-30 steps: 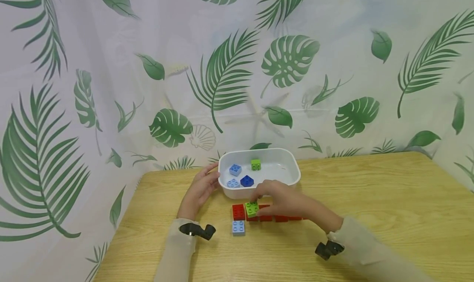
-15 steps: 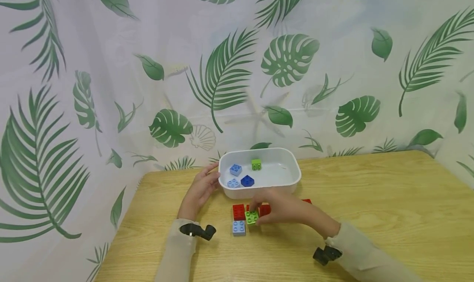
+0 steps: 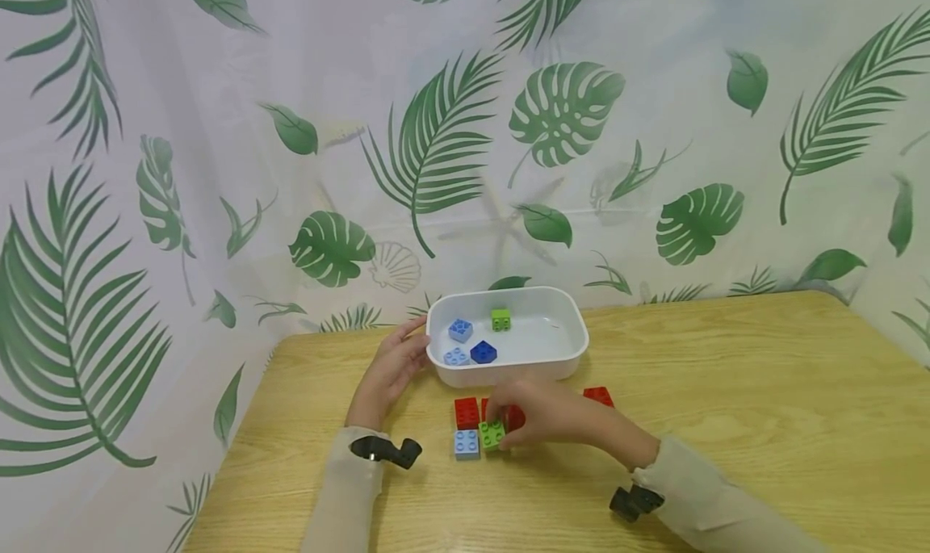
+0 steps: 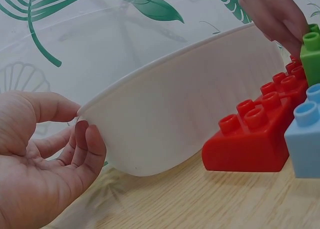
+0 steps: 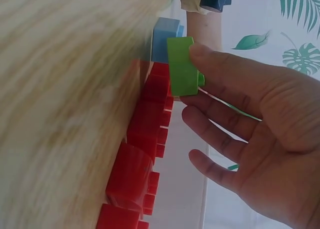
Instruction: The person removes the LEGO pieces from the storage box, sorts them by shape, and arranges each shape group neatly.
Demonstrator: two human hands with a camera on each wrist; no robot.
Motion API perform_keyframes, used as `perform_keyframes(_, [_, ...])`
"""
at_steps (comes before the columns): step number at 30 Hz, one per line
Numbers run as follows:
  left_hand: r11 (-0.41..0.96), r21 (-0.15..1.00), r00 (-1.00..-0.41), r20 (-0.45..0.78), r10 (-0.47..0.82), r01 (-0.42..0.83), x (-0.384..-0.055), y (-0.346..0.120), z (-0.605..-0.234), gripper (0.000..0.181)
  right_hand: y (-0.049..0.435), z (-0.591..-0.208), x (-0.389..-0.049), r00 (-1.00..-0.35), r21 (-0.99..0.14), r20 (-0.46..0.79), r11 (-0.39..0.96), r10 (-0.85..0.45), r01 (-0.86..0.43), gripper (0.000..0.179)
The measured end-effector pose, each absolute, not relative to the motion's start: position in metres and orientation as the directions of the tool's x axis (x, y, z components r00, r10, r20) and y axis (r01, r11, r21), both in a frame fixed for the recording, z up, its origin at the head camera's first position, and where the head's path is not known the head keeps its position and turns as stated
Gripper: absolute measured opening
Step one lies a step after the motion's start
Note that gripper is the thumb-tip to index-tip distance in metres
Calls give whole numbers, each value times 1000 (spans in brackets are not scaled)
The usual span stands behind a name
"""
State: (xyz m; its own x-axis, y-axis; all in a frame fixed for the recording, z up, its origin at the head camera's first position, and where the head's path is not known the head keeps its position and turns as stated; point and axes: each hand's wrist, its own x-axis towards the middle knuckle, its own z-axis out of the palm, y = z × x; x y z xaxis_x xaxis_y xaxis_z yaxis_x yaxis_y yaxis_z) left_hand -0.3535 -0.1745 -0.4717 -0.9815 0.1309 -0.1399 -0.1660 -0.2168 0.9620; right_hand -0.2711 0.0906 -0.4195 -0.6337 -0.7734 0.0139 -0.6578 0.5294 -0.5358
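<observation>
My right hand (image 3: pixel 545 409) pinches a lime-green toy brick (image 3: pixel 492 435) between thumb and fingers, its studs facing up. In the head view the brick is right of a light blue brick (image 3: pixel 467 445) on the table and in front of the row of red bricks (image 5: pixel 145 124). The right wrist view shows the green brick (image 5: pixel 182 66) beside the light blue one, tabletop close by. My left hand (image 3: pixel 392 374) holds the left end of a white plastic tub (image 3: pixel 508 373), a digit at its rim and other fingers curled by its wall. My right hand hides part of the red row.
Inside the tub lie two light blue bricks (image 3: pixel 461 330), a dark blue brick (image 3: pixel 483 353) and a green brick (image 3: pixel 500 320). The tub stands on the wooden table (image 3: pixel 726 391) behind the red row. A leaf-patterned curtain (image 3: pixel 465 133) hangs at the back.
My right hand has brought the green brick from over the red row toward me, to the right side of the light blue brick. The left hand stays at the tub.
</observation>
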Motion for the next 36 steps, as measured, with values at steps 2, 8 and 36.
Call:
perform_keyframes(2, [-211, 963, -982, -140, 130, -165, -353, -175, -472, 52, 90, -420, -271, -632, -536, 10, 529, -775, -658, 24])
perform_keyframes(8, [-206, 964, -981, -146, 129, -171, -353, -175, -471, 52, 88, -421, -269, -629, -525, 4, 534, -777, -663, 24])
perform_keyframes(36, [-211, 961, -980, -153, 126, -177, -352, -175, -470, 52, 84, -428, -266, -615, -461, 29, 536, -788, -707, 28])
